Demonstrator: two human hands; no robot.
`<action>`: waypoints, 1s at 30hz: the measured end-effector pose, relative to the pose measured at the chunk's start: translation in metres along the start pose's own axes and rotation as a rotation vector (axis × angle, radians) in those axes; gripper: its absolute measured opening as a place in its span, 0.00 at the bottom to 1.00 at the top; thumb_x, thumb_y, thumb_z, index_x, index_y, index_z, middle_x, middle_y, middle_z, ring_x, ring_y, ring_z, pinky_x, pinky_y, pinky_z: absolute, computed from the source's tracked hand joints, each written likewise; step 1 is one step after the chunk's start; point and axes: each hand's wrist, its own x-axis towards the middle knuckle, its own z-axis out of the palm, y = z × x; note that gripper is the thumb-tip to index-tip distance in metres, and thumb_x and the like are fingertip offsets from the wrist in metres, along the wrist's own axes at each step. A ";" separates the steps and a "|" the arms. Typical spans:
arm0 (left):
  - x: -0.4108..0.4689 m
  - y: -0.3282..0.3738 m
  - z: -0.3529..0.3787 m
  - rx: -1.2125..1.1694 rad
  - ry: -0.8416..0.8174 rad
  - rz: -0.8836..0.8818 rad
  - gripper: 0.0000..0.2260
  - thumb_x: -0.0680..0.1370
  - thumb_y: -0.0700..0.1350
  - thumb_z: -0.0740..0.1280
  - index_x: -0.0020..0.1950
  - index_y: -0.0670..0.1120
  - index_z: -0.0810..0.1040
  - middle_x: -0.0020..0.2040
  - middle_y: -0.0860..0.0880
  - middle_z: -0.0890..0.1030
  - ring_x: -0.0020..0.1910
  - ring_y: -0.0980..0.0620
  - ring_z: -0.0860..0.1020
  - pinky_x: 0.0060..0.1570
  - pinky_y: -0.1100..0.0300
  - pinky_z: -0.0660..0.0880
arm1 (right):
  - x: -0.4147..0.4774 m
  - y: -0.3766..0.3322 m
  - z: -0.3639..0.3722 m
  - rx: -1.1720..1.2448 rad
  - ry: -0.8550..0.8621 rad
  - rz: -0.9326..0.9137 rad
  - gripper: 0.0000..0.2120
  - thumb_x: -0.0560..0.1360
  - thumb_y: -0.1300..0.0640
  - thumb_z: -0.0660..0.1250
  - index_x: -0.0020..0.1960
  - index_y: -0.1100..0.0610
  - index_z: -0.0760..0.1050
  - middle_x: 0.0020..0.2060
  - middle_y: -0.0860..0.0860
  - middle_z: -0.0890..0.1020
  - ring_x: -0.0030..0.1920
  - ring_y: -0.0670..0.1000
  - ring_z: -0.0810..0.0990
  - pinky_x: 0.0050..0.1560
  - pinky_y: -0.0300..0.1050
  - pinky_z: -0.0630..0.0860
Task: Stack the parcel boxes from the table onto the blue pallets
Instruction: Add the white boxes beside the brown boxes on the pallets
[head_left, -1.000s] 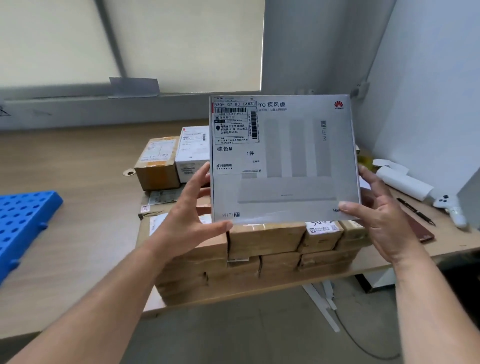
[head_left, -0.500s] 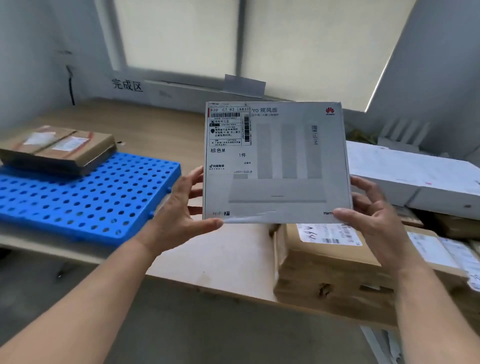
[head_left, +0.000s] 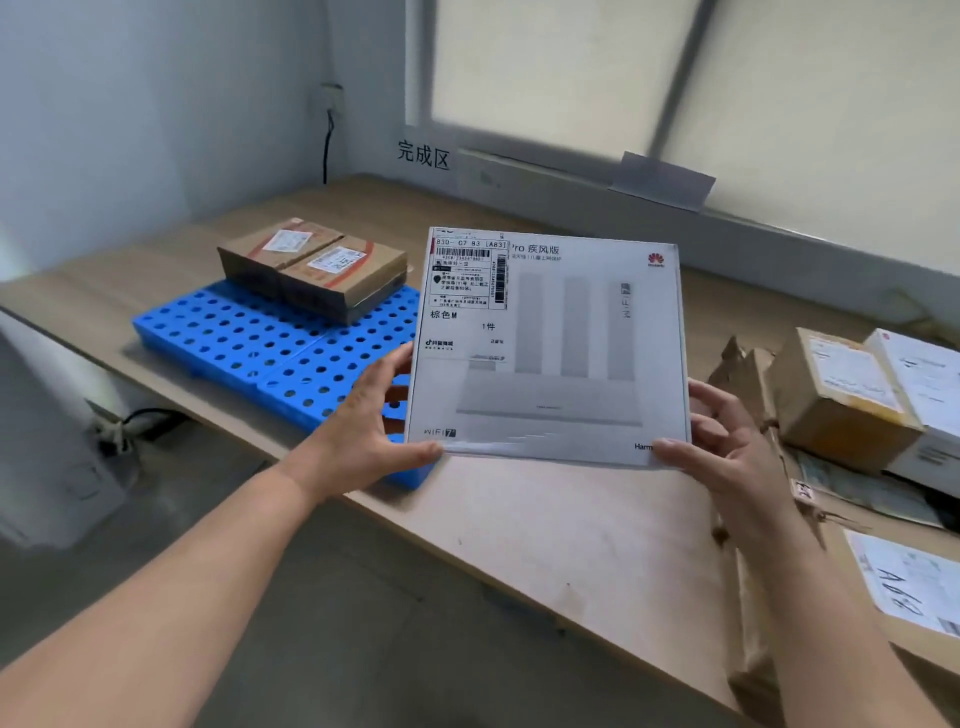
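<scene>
On my left I see the blue pallet lying on the table, with two brown boxes sitting side by side on its far end. Next is my left hand. Its thumb presses the front of the flat white box at the bottom left corner, and its fingers go behind. The white box is up in the air over the table, between both hands, and it hides the pallet's right end. My right hand grips the bottom right corner the same way. Further right, more boxes lie on the table, cut off by the edge. The small print on the white box's label is too blurry to read.
</scene>
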 end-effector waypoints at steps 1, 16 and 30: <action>0.004 -0.005 -0.002 0.007 -0.001 -0.010 0.48 0.61 0.63 0.72 0.76 0.58 0.52 0.73 0.58 0.61 0.70 0.58 0.62 0.68 0.46 0.66 | 0.009 0.004 0.004 0.000 0.002 -0.001 0.38 0.62 0.65 0.75 0.69 0.53 0.67 0.51 0.56 0.83 0.49 0.52 0.83 0.42 0.39 0.80; 0.126 -0.070 -0.051 0.117 -0.088 -0.108 0.45 0.68 0.53 0.75 0.76 0.57 0.50 0.69 0.63 0.59 0.66 0.62 0.62 0.66 0.56 0.65 | 0.140 0.048 0.056 -0.014 -0.125 0.085 0.38 0.69 0.74 0.70 0.70 0.45 0.65 0.54 0.51 0.83 0.52 0.46 0.82 0.44 0.36 0.78; 0.226 -0.143 -0.077 0.137 -0.319 -0.122 0.44 0.70 0.51 0.74 0.77 0.56 0.48 0.72 0.58 0.58 0.67 0.61 0.59 0.69 0.56 0.61 | 0.194 0.074 0.109 -0.036 0.005 0.249 0.37 0.69 0.70 0.73 0.69 0.43 0.65 0.53 0.47 0.84 0.55 0.46 0.81 0.50 0.42 0.75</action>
